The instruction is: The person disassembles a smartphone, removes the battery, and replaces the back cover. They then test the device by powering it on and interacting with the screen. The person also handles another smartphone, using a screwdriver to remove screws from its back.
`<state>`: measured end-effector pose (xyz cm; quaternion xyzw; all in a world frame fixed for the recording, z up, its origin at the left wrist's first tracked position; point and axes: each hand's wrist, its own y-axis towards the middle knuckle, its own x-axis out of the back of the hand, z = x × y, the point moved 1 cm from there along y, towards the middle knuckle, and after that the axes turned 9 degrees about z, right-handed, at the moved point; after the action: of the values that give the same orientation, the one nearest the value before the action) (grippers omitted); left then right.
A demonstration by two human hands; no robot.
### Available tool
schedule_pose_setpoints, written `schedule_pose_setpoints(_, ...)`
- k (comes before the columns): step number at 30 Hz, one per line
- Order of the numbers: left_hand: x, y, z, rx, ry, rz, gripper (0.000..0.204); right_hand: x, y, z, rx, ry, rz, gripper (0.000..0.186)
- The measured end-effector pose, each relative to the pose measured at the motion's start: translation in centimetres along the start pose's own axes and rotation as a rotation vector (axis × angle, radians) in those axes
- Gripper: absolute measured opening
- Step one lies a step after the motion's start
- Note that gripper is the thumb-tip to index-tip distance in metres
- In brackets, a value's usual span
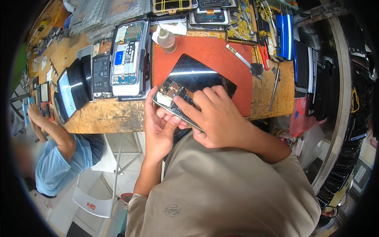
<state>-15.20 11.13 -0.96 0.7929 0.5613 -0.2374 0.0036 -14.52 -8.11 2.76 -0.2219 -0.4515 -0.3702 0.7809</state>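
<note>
My left hand (160, 128) is closed round an opened phone body (166, 94) with exposed inner parts, gripping its edge from below and the left. My right hand (213, 116) bends over it, the index finger on the exposed inside and the thumb at the lower edge, partly hiding it. A glossy black screen panel (192, 71) lies at an angle on the orange mat (233, 55), overlapping or touching the phone's upper side; whether it is attached I cannot tell. A small bottle (167, 40) stands at the mat's back left.
Opened phones (126, 59) and tilted screens (75, 83) cover the left bench (114, 118). Tweezers or bars (274, 89) and red-handled pliers (265, 57) lie right. Yellow cluttered parts (242, 21) sit behind. A co-worker in blue (59, 166) works at left, near a white chair (90, 201).
</note>
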Motion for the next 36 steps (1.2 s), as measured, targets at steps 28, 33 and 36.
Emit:
schedule_pose_setpoints(28,0.16,-0.15,0.27,-0.002,0.021,-0.019,0.082,-0.38,0.81,0.40,0.062,-0.033,-0.028,0.063)
schedule_pose_setpoints(33,0.22,-0.14,0.22,-0.007,0.021,-0.005,0.082,-0.65,0.80,0.49,0.059,-0.048,-0.055,0.053)
schedule_pose_setpoints(36,0.18,-0.21,0.19,0.004,0.029,-0.023,0.082,-0.74,0.77,0.53,0.063,-0.032,-0.089,0.043)
